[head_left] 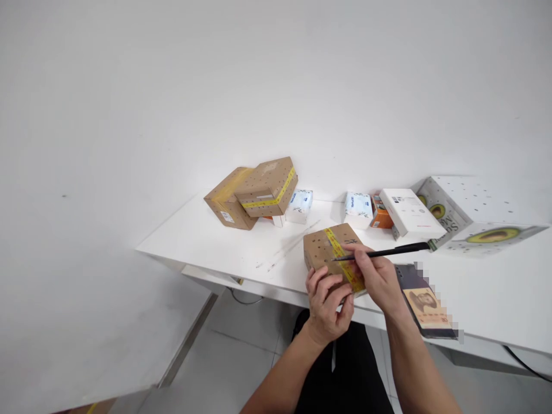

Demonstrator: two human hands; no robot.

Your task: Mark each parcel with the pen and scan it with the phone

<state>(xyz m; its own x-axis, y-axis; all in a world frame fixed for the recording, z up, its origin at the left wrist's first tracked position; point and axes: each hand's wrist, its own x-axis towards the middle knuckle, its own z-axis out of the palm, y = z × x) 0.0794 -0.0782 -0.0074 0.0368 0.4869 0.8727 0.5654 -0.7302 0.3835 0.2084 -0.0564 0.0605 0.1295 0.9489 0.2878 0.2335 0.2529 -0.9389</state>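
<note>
On a white table (491, 293) set against a pale wall: big white box (487, 201) with avocado print at the right, open end facing left. At the far left, two brown boxes: a lower brown box (226, 198) with yellow tape and a white label, an upper brown box (267, 181) leaning over its right side, yellow tape round the edge.

Taped brown box (317, 250) sits at the table's near edge, in front of the person: plain cardboard, small dark spots on top, yellow tape with red marks running from the far edge to the near right, dark marks by the far right corner. It looks closed, no dents visible.

Left hand (326, 302) clamps its near side, fingers bent. Right hand (379, 282) is over its right side, gripping a pen. Hands close, not clasped.

Flat white box (409, 210) rests by the avocado one; phone (411, 305) lies back up, right of the right hand, partly pixelated. Black pen (394, 252) tilts across, tip over the box top; contact can't be told.
</note>
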